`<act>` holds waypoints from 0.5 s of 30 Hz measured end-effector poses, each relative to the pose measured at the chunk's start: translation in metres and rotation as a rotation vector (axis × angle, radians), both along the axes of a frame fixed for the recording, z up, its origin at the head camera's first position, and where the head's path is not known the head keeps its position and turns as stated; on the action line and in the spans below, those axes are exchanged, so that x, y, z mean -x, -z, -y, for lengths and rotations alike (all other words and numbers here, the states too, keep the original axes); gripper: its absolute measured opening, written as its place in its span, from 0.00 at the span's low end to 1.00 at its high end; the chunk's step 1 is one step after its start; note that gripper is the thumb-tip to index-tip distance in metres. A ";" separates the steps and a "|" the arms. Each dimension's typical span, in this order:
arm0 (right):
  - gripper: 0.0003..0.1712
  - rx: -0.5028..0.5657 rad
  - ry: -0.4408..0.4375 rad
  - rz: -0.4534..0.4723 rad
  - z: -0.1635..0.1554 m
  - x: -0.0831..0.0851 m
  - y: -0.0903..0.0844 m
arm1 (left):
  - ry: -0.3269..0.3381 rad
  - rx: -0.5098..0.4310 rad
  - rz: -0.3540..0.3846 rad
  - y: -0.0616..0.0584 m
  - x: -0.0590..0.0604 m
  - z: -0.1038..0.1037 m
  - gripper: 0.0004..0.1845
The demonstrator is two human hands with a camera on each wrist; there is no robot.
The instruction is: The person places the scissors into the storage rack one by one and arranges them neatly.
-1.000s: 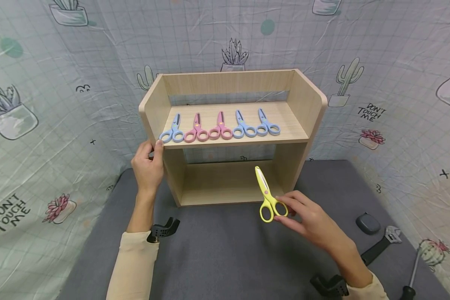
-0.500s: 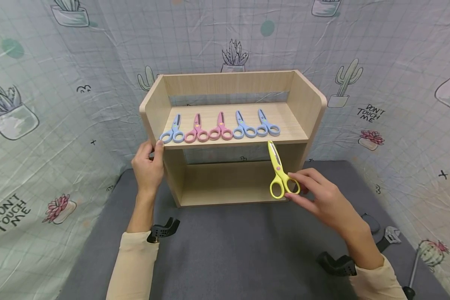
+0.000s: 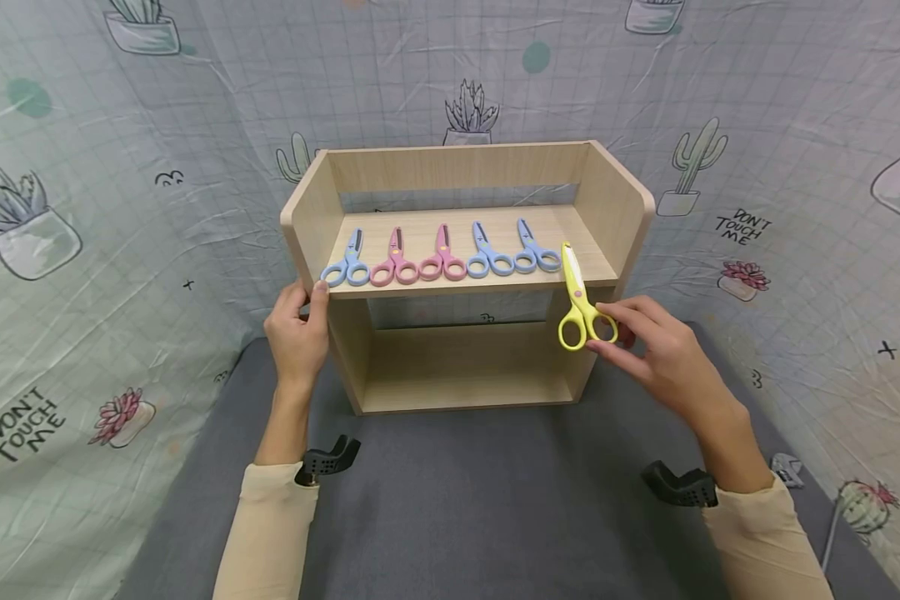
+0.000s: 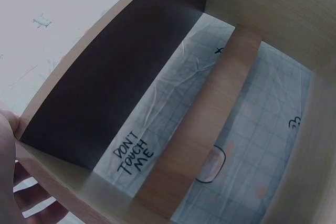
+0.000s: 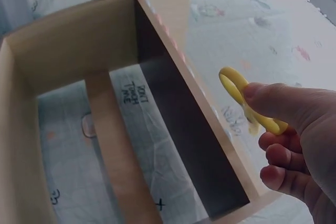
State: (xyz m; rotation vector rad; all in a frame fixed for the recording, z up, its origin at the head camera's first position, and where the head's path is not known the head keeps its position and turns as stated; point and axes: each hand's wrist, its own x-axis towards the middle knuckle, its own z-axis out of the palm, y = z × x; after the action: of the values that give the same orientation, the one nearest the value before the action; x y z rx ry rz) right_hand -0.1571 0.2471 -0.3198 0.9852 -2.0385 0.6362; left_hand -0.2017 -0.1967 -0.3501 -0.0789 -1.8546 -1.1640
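Observation:
My right hand (image 3: 663, 354) pinches yellow scissors (image 3: 576, 287) by one finger loop, thumb on one side and fingers on the other. Their blades point up and overlap the right front of the upper shelf in the head view. In the right wrist view the yellow scissors (image 5: 242, 95) show beside the shelf's front edge. My left hand (image 3: 297, 333) grips the left side of the wooden shelf unit (image 3: 465, 167), thumb at the upper board's front corner. On that board lies a row of scissors: blue scissors (image 3: 347, 260), pink scissors (image 3: 395, 262) and others, blades toward the back.
Below the upper board is an open lower compartment (image 3: 465, 362). The unit stands on a dark grey table (image 3: 457, 500). An adjustable wrench (image 3: 787, 469) and a screwdriver shaft (image 3: 832, 529) lie at the right, partly hidden by the right arm. A printed curtain surrounds the table.
My right hand has lifted the yellow scissors up and to the right, from in front of the lower compartment to the upper board's right front. My left hand has stayed in place.

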 end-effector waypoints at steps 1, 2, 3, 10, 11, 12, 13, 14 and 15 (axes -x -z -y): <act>0.35 -0.003 0.010 -0.001 -0.001 0.002 -0.002 | 0.000 0.000 0.001 0.000 0.000 0.000 0.15; 0.36 -0.007 0.019 -0.003 -0.002 0.005 -0.003 | -0.002 0.002 0.002 0.000 0.000 0.000 0.15; 0.36 -0.011 0.026 -0.001 -0.003 0.007 -0.005 | -0.004 0.003 0.002 0.000 0.000 0.000 0.15; 0.38 -0.029 0.082 0.034 -0.005 0.018 -0.017 | -0.008 0.004 0.007 0.001 -0.001 0.001 0.16; 0.37 -0.029 0.085 0.039 -0.005 0.020 -0.018 | -0.007 0.003 0.007 0.001 0.000 0.001 0.16; 0.36 -0.029 0.091 0.044 -0.005 0.021 -0.018 | -0.006 0.003 0.007 0.001 0.000 0.001 0.16; 0.33 -0.026 0.095 0.052 -0.005 0.023 -0.019 | -0.005 0.002 0.007 0.001 0.000 0.000 0.16; 0.30 -0.025 0.100 0.060 -0.005 0.024 -0.019 | -0.005 0.002 0.007 0.001 0.000 0.000 0.16; 0.26 -0.026 0.111 0.068 -0.005 0.026 -0.019 | -0.004 0.000 0.007 0.000 0.000 0.000 0.16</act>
State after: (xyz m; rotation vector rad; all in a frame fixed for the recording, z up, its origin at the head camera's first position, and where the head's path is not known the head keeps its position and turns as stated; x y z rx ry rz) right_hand -0.1830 0.2524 -0.3010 0.8689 -2.1497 0.5932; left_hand -0.2013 -0.1969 -0.3506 -0.0713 -1.8600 -1.1625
